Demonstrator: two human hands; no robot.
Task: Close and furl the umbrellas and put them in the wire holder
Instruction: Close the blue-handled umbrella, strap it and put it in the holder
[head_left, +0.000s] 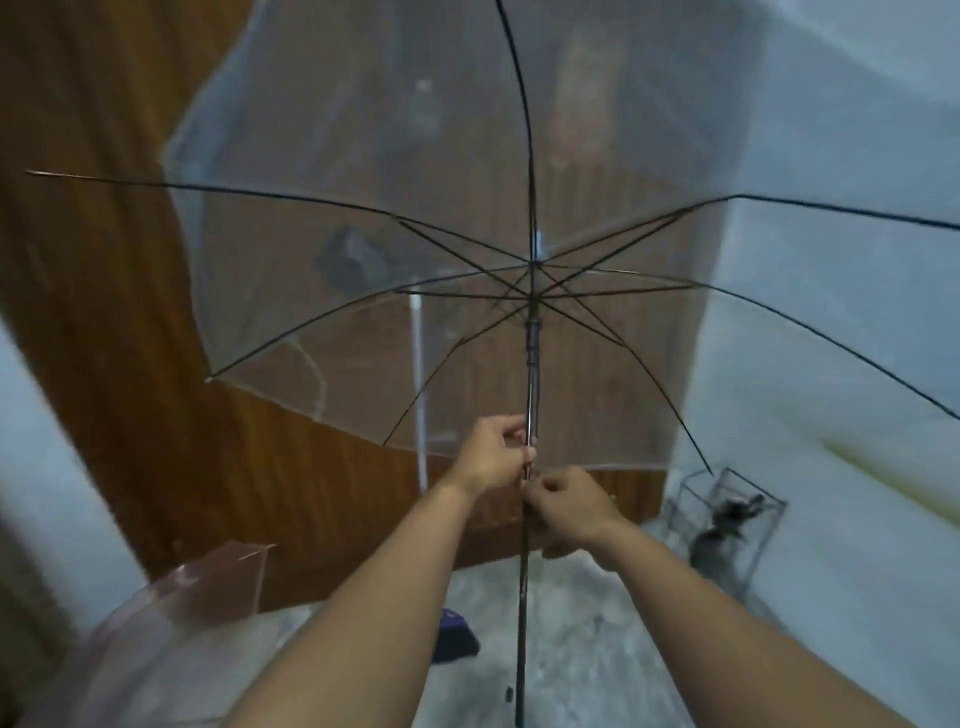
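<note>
**First umbrella still open**

The clear plastic umbrella with thin black ribs (363, 234) is spread wide above the hands. The left hand (493, 457) and right hand (569, 501) pinch its metal shaft (531, 395) together. Closing, furling and the wire holder (727, 525), down right, all remain.

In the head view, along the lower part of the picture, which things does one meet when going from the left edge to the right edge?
Pink umbrella → dark blue object on the floor → left hand → clear umbrella's shaft → right hand → wire holder.
</note>
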